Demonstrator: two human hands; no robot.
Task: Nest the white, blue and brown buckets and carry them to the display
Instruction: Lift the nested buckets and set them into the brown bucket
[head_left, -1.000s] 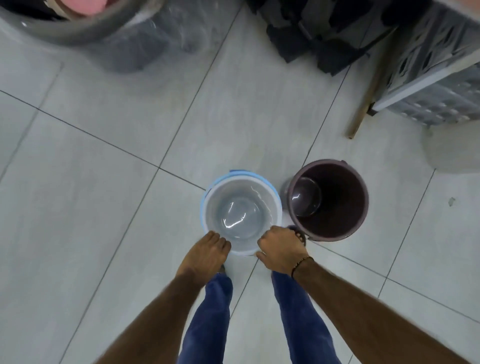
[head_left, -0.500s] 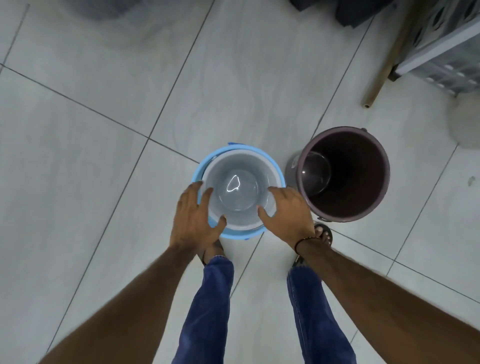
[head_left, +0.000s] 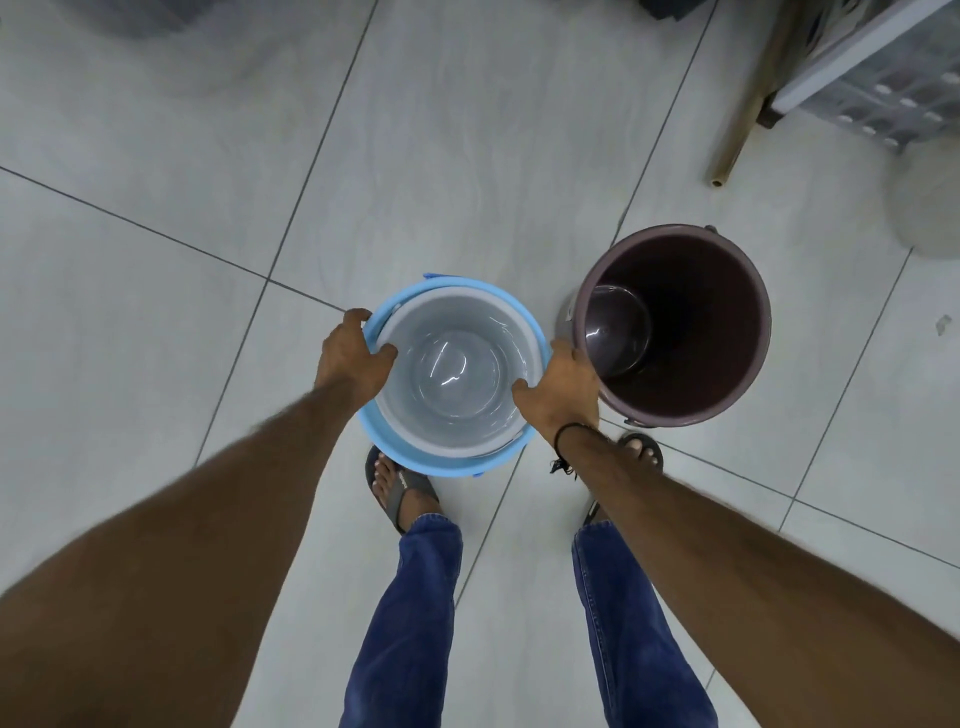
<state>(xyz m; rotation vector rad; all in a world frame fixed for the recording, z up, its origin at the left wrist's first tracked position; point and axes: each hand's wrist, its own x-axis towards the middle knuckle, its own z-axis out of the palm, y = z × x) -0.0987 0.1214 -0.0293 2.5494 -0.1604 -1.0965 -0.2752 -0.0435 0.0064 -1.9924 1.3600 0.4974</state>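
Observation:
The white bucket (head_left: 452, 374) sits nested inside the blue bucket (head_left: 405, 452), whose rim shows around it. My left hand (head_left: 353, 358) grips the left rim of the pair, thumb over the white edge. My right hand (head_left: 561, 389) grips the right rim the same way. The stacked pair appears lifted above my feet. The brown bucket (head_left: 675, 327) stands upright on the floor just right of my right hand, open and dark inside, apart from the pair.
Grey tiled floor all round. A wooden stick (head_left: 743, 114) leans at the upper right beside a perforated plastic crate (head_left: 883, 78). A pale round object (head_left: 930, 202) lies at the right edge. My sandalled feet (head_left: 395, 483) are under the buckets.
My hands slid from the near rim to the left and right sides of the nested white and blue buckets. The pair looks larger and closer, raised off the floor.

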